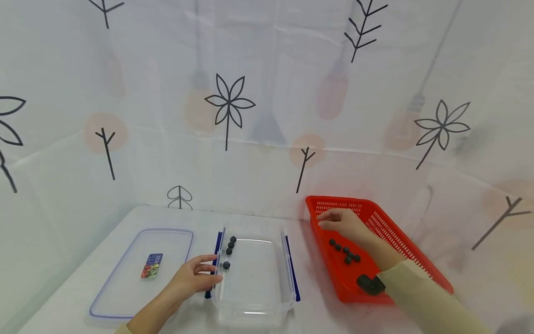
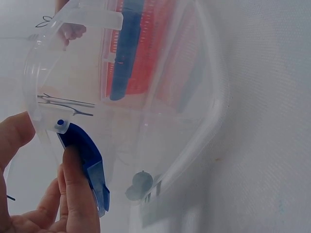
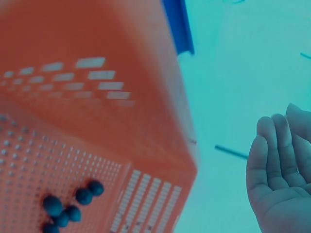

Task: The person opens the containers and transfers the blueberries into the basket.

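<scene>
My left hand (image 1: 193, 278) grips the left side of a clear plastic container (image 1: 250, 297), its fingers against the dark blue side latch (image 2: 87, 155) and the thumb at the rim. Several blueberries (image 1: 226, 265) lie along that side inside the container. Over the left part of a red plastic basket (image 1: 340, 283), my right hand (image 1: 344, 223) hovers with loosely bent fingers. In the right wrist view its palm faces the camera and no berry shows in it. More blueberries (image 1: 346, 250) are scattered on the basket floor, below the right hand and wrist.
Left of the container, a clear lid (image 1: 125, 283) with a blue rim and a colourful label (image 1: 152, 266) lies flat on the white table (image 1: 308, 278). A patterned cloth (image 1: 267, 176) hangs behind. The container's right latch (image 1: 293, 273) is folded outward, facing the basket.
</scene>
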A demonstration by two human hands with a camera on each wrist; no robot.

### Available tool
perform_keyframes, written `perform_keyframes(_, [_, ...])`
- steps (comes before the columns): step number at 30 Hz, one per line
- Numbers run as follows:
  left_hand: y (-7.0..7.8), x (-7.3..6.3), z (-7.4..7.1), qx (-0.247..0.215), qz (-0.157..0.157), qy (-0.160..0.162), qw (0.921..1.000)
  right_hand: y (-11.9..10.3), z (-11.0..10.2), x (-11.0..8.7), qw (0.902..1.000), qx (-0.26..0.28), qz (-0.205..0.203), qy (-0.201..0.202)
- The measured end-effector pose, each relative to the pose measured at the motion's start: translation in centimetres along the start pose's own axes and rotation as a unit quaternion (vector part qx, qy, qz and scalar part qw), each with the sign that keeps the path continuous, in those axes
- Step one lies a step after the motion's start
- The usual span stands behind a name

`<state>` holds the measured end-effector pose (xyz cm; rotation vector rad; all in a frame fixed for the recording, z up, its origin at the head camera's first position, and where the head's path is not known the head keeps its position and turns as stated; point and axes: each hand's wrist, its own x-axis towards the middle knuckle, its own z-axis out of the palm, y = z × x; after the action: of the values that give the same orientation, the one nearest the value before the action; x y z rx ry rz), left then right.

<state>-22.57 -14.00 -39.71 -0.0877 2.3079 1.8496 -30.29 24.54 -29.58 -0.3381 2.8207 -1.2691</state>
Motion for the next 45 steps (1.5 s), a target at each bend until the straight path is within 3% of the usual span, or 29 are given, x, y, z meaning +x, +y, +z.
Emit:
perform_keyframes(12, [0.2,-0.1,0.1,0.001,-0.009,0.003,1.0000,-1.9,2.7,1.0,0.9995,0.015,-0.025,-0.013])
perform_keyframes(19, [0.2,-0.2,0.0,-0.001,-0.008,0.003,1.0000,-2.6,4.5,1.7,0.9981,0.050,-0.019,-0.032])
perform_keyframes(31, [0.4,-0.3,0.1,0.002,-0.010,0.002,0.9999,-4.8,7.0,2.0,0.9906,0.076,-0.077,-0.084])
perform_keyframes(38, [0.3,-0.2,0.1,0.004,-0.003,0.003,1.0000,-5.2,8.9,3.2,0.9912,0.066,-0.069,-0.091])
perform_keyframes(45, [0.1,-0.1,0.1,0.006,-0.006,0.007,0.9999,-6.4,10.7,3.5,0.9865,0.073,-0.075,-0.125])
